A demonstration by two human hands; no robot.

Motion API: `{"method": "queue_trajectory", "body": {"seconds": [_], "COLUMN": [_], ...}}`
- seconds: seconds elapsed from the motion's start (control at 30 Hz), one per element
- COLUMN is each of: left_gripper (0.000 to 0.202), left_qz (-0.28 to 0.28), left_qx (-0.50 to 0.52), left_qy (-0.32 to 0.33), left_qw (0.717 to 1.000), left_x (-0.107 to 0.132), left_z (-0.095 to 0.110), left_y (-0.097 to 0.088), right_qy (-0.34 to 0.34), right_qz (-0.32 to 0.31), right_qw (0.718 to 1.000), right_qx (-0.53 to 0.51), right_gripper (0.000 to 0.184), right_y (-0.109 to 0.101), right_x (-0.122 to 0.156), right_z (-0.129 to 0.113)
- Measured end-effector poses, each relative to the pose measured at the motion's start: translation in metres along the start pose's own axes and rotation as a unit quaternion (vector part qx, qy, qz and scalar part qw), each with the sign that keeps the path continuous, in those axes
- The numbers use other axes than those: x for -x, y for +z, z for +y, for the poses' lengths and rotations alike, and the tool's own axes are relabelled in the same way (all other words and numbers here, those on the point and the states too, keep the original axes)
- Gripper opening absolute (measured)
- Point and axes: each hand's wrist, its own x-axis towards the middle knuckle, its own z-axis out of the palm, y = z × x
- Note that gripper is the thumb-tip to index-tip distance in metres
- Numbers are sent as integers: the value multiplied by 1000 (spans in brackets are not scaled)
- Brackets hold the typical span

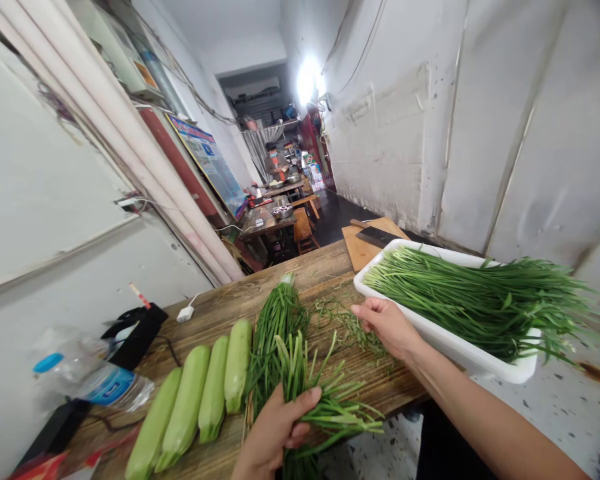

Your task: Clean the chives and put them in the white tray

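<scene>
My left hand [285, 427] is closed around a bunch of garlic chives [330, 403] at the table's near edge, the cut stems pointing right. My right hand [383, 323] hovers over scattered chive trimmings [347, 320], thumb and fingertips pinched together; whether anything is between them is too small to make out. A tied bundle of chives [283, 307] lies on the wooden table [230, 300], just beyond my left hand. To the right, a white tub [445, 347] is heaped with long chives [460, 293], their leaf ends hanging over its far right end.
Several pale green zucchini [187, 400] lie left of the bundle. Beyond them are a water bottle [100, 387], a black box [140, 333] and a white plug [186, 312]. A cleaver [377, 236] rests on a cutting board [360, 250]. A person [276, 163] is at a far table.
</scene>
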Motion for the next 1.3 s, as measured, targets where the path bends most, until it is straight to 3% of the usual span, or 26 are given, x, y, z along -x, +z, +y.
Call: {"method": "queue_trajectory", "body": {"seconds": [0.1,0.23,0.3,0.37,0.6,0.7,0.83,0.87,0.9,0.97,1.07,1.17,1.3], "left_gripper": [61,59,59,59,52,55,57,56,55,53,52,52,52], "left_qz": [-1,-16,-24,-30,15,41,29,20,11,-6,-26,-26,-24], "left_qx": [0,-14,-19,-21,-50,-40,1,4,3,-7,-24,-20,8], "left_qy": [-4,11,17,22,77,70,28,19,15,18,32,37,41], "left_qw": [1000,1000,999,999,996,996,999,1000,1000,1000,999,999,999], "left_x": [-2,-5,-6,-5,-3,-3,-3,-4,-5,-8,-11,-11,-9], "left_z": [1,3,5,7,12,14,15,14,14,13,13,13,14], "left_y": [3,9,11,12,16,15,12,12,12,15,20,22,22], "right_qy": [-89,-192,-177,-136,-26,-33,-66,-80,-93,-110,-64,-8,24], "right_qz": [-23,-186,-263,-300,-231,-188,-38,-24,-45,-156,-281,-306,-278], "right_qw": [987,921,899,900,954,964,980,976,969,944,922,928,941], "right_qx": [135,283,301,284,189,182,185,202,226,271,258,213,193], "right_gripper": [37,23,17,16,25,31,42,45,47,37,26,29,29], "right_y": [3,23,32,36,29,19,5,6,8,18,36,41,30], "right_x": [1,11,13,12,12,11,1,0,-1,-1,1,1,0], "right_z": [-5,-17,-20,-18,0,-3,-21,-26,-30,-33,-27,-17,-7]}}
